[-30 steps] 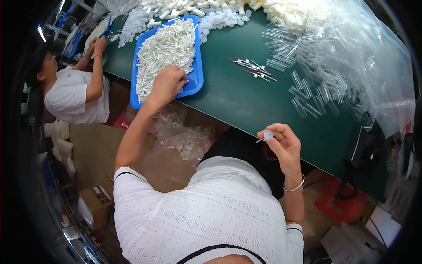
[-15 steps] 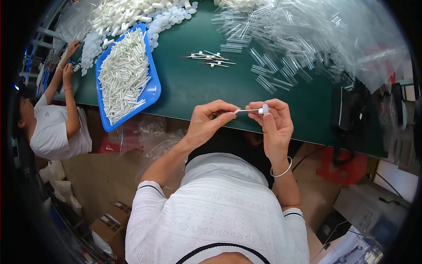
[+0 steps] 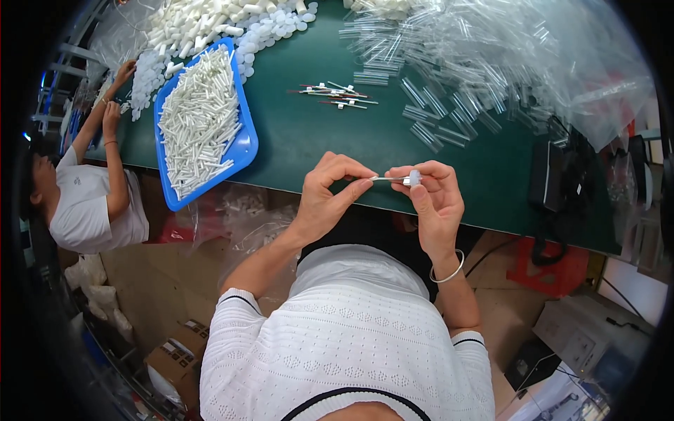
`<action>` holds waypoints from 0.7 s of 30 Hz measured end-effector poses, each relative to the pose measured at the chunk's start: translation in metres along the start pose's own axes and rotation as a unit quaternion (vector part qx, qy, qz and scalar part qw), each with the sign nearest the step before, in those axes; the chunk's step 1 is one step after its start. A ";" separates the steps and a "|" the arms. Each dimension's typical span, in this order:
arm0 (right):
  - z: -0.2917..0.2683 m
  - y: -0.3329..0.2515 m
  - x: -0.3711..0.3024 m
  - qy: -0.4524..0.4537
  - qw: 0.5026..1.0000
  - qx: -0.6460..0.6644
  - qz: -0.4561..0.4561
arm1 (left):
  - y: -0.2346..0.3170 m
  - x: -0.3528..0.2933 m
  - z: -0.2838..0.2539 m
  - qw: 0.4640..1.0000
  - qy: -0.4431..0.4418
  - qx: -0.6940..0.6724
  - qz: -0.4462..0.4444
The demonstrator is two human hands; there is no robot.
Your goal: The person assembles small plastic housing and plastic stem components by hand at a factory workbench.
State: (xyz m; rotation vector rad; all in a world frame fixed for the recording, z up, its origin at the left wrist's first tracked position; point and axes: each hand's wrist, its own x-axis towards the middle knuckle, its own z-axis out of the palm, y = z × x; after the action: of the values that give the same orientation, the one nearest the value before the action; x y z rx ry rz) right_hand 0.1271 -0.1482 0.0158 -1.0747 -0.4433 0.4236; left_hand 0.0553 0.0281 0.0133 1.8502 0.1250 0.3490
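Just above the table's front edge, my left hand (image 3: 327, 198) pinches the left end of a thin white stick (image 3: 390, 178) between thumb and fingertips. The stick's other end runs to my right hand (image 3: 439, 208), whose thumb and fingers close around a small white fitting. A translucent round cap (image 3: 415, 177) shows at that end; my fingers hide part of the fitting. Beyond my hands lies a small pile of thin sticks (image 3: 337, 93) with white tabs and red parts.
Left stands a blue tray (image 3: 245, 144) heaped with short white tubes (image 3: 200, 116). Behind it lie white fittings (image 3: 189, 28) and translucent discs (image 3: 263, 38). Clear tubes (image 3: 428, 98) and plastic bags (image 3: 583, 63) cover the far right. A black box (image 3: 546, 174) sits right; another person (image 3: 98, 200) works at left.
Both hands have moved slightly to the left with the stick. The stick's left end, which was tilted at my left fingertips, now looks straighter and more covered.
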 end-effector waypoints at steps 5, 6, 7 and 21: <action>0.010 0.004 0.002 0.004 1.000 -0.031 0.002 | 0.002 0.006 -0.005 0.996 0.025 0.051 0.063; 0.009 0.002 0.005 -0.010 0.991 -0.135 0.022 | 0.002 0.006 -0.008 0.994 0.017 0.078 0.074; 0.009 0.000 0.007 -0.025 0.970 -0.238 0.040 | 0.003 0.006 -0.011 0.991 0.010 0.105 0.086; -0.017 0.008 0.018 0.040 0.990 -0.007 0.133 | -0.019 0.167 -0.083 0.989 -0.066 0.118 0.056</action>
State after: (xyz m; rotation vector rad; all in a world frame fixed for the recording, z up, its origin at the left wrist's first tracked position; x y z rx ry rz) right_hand 0.1504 -0.1473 0.0041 -1.1651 -0.2317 0.6098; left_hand 0.1906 0.1530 0.0468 2.1134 -0.0303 0.2974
